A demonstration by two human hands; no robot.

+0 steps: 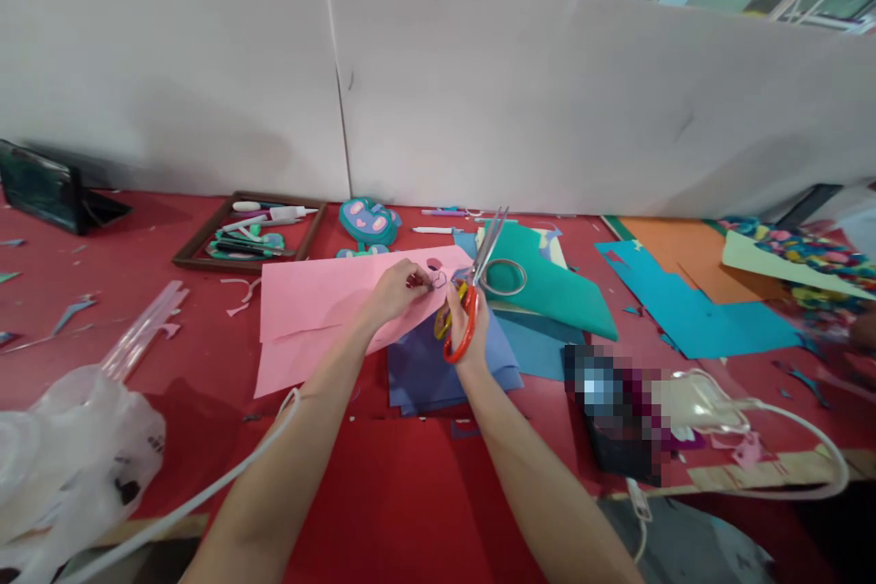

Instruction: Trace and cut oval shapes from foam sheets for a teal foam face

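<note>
My left hand [397,294] is closed in a pinch at the right part of a large pink sheet [307,301]. Beside its fingertips the sheet shows a small dark hole and a thin drawn outline. My right hand [472,324] is wrapped around scissors [469,315] with red and yellow handles. The blades point up and away, slightly apart, above the sheet's right end. The thumb of that hand comes close to the pink sheet's edge. Under both hands lies a stack of blue-purple sheets [458,356], partly covered.
Beyond my hands are a brown tray of tools [301,242], a teal decorated case [370,224] and a white pen [434,230]. Green [554,283] and blue [698,301] sheets lie right. A plastic bag [82,447] stands left; a white cable [225,479] crosses my left forearm.
</note>
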